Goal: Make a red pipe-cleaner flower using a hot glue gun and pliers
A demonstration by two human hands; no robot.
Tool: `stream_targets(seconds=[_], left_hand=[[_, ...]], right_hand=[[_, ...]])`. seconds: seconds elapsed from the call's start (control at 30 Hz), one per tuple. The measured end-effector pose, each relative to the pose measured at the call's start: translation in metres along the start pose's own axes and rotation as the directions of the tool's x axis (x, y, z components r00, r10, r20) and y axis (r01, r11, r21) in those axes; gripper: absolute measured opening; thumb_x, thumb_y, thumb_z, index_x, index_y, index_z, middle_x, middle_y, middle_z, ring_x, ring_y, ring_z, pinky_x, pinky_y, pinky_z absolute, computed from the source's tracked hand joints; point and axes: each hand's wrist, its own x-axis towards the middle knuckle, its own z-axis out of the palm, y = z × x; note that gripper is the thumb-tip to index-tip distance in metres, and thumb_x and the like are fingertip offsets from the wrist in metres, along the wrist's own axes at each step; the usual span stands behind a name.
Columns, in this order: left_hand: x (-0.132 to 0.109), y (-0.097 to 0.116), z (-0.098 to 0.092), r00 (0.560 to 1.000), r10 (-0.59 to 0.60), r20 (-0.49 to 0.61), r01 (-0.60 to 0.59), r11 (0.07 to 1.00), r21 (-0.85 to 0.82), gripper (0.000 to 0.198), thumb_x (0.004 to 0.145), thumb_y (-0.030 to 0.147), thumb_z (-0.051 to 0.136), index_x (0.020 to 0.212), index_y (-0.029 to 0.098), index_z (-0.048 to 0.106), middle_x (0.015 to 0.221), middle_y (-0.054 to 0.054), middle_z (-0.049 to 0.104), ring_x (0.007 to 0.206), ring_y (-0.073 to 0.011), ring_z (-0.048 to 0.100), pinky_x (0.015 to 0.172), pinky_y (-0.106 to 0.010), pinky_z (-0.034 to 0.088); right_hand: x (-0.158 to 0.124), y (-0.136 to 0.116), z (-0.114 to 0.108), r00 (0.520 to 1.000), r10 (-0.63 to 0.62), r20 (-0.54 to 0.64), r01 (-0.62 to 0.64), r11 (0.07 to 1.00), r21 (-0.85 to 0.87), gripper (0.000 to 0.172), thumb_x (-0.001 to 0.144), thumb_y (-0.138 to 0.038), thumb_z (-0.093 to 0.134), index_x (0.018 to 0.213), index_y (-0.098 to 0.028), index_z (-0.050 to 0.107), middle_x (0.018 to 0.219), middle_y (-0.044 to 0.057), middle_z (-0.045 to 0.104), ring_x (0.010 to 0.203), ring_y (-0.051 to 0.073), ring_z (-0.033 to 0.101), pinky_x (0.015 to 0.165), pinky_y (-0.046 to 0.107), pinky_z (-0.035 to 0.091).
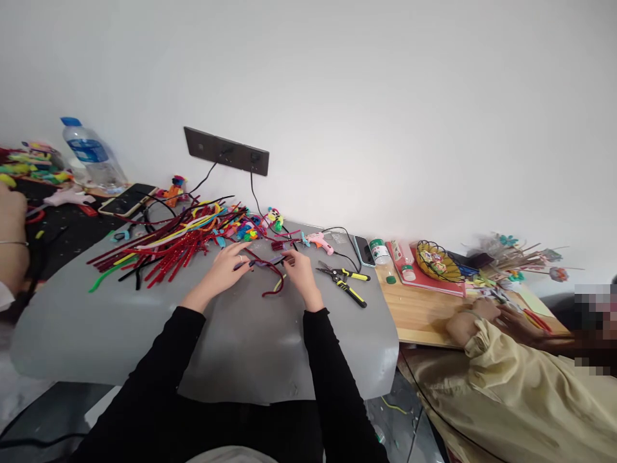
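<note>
My left hand (pixel 224 270) and my right hand (pixel 299 273) are above the grey mat (pixel 231 347), thumbs and fingers pinched. Between them stretches a short purple pipe cleaner (pixel 263 262), with an end in each hand. A dark red pipe cleaner (pixel 277 290) crosses it and curls down beside my right fingers; whether the two are twisted together I cannot tell. To the left lies a spread pile of pipe cleaners (pixel 178 251), mostly shiny red. Yellow-and-black wire pliers (pixel 348 286) rest just right of my right hand, jaws pointing towards it.
Behind the hands are a pink glue gun (pixel 321 242) with its cord and small colourful figures (pixel 250 228). Phones (pixel 129 199), a water bottle (pixel 89 154) and a wire basket (pixel 436 262) stand further out. Another person's hands (pixel 484 312) work at the right; an arm (pixel 12 231) shows at left.
</note>
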Motion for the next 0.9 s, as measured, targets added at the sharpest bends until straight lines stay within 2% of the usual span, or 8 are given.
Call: stream_targets(seconds=[0.07, 0.17, 0.27, 0.4, 0.53, 0.63, 0.77, 0.9], left_hand=[[0.010, -0.017, 0.009, 0.994, 0.022, 0.109, -0.035, 0.992, 0.119, 0.037, 0.093, 0.041, 0.046, 0.075, 0.023, 0.073, 0.152, -0.011, 0.059, 0.147, -0.0396, 0.042, 0.121, -0.072, 0.020], [0.021, -0.031, 0.018, 0.974, 0.089, 0.208, -0.117, 0.985, 0.126, 0.033, 0.095, 0.040, 0.046, 0.086, 0.025, 0.074, 0.142, -0.010, 0.067, 0.140, -0.0340, 0.050, 0.123, -0.068, 0.018], [0.026, -0.035, 0.024, 0.967, 0.155, 0.202, -0.175, 0.981, 0.086, 0.038, 0.099, 0.041, 0.040, 0.091, 0.024, 0.073, 0.123, -0.010, 0.073, 0.117, -0.0272, 0.064, 0.122, -0.061, 0.024], [0.030, -0.034, 0.029, 0.963, 0.198, 0.183, -0.215, 0.974, 0.078, 0.044, 0.101, 0.042, 0.036, 0.094, 0.021, 0.073, 0.107, -0.012, 0.071, 0.105, -0.0269, 0.064, 0.108, -0.048, 0.043], [0.032, -0.035, 0.030, 0.954, 0.229, 0.194, -0.248, 0.966, 0.077, 0.044, 0.103, 0.043, 0.036, 0.099, 0.020, 0.073, 0.106, -0.013, 0.068, 0.102, -0.0279, 0.061, 0.094, -0.042, 0.048], [0.032, -0.037, 0.030, 0.945, 0.253, 0.209, -0.284, 0.949, 0.134, 0.041, 0.104, 0.037, 0.034, 0.106, 0.021, 0.072, 0.109, -0.013, 0.065, 0.103, -0.0292, 0.059, 0.092, -0.043, 0.047], [0.031, -0.037, 0.028, 0.931, 0.282, 0.230, -0.335, 0.910, 0.242, 0.035, 0.103, 0.023, 0.034, 0.112, 0.021, 0.068, 0.113, -0.014, 0.061, 0.104, -0.0303, 0.056, 0.086, -0.041, 0.046], [0.034, -0.032, 0.024, 0.921, 0.284, 0.265, -0.356, 0.891, 0.283, 0.034, 0.099, 0.011, 0.038, 0.113, 0.022, 0.067, 0.111, -0.012, 0.058, 0.100, -0.0276, 0.055, 0.084, -0.036, 0.044]], right_hand=[[-0.003, 0.002, 0.005, 1.000, 0.009, 0.008, -0.009, 0.999, 0.032, 0.030, 0.073, -0.012, 0.059, 0.093, -0.022, 0.079, 0.078, 0.002, 0.077, 0.071, 0.017, 0.070, 0.076, 0.031, 0.059], [-0.006, 0.008, 0.009, 0.999, 0.038, 0.007, -0.038, 0.994, 0.098, 0.035, 0.075, -0.014, 0.058, 0.101, -0.021, 0.080, 0.084, 0.004, 0.079, 0.074, 0.018, 0.075, 0.075, 0.031, 0.061], [-0.009, 0.013, 0.013, 0.997, 0.076, 0.014, -0.077, 0.982, 0.172, 0.042, 0.079, -0.018, 0.055, 0.116, -0.018, 0.077, 0.091, 0.006, 0.080, 0.078, 0.019, 0.078, 0.070, 0.029, 0.062], [-0.016, 0.016, 0.007, 0.995, 0.102, -0.015, -0.098, 0.980, 0.172, 0.052, 0.081, -0.020, 0.053, 0.132, -0.019, 0.068, 0.109, 0.008, 0.077, 0.081, 0.017, 0.076, 0.072, 0.029, 0.060], [-0.009, 0.017, -0.038, 0.957, 0.002, -0.290, -0.052, 0.985, -0.165, 0.050, 0.089, -0.023, 0.049, 0.138, -0.015, 0.058, 0.125, 0.015, 0.071, 0.101, 0.022, 0.070, 0.094, 0.037, 0.055], [0.009, 0.022, -0.097, 0.907, 0.097, -0.409, -0.316, 0.801, -0.509, 0.050, 0.094, -0.025, 0.046, 0.141, -0.011, 0.052, 0.143, 0.020, 0.062, 0.136, 0.029, 0.054, 0.113, 0.043, 0.042], [0.030, 0.036, -0.160, 0.844, 0.218, -0.490, -0.486, 0.697, -0.528, 0.049, 0.093, -0.020, 0.043, 0.137, -0.003, 0.054, 0.146, 0.031, 0.056, 0.146, 0.039, 0.041, 0.118, 0.059, 0.029], [0.034, 0.047, -0.180, 0.839, 0.288, -0.462, -0.524, 0.660, -0.539, 0.041, 0.093, -0.023, 0.045, 0.126, -0.007, 0.064, 0.131, 0.029, 0.066, 0.138, 0.038, 0.050, 0.115, 0.062, 0.028]])
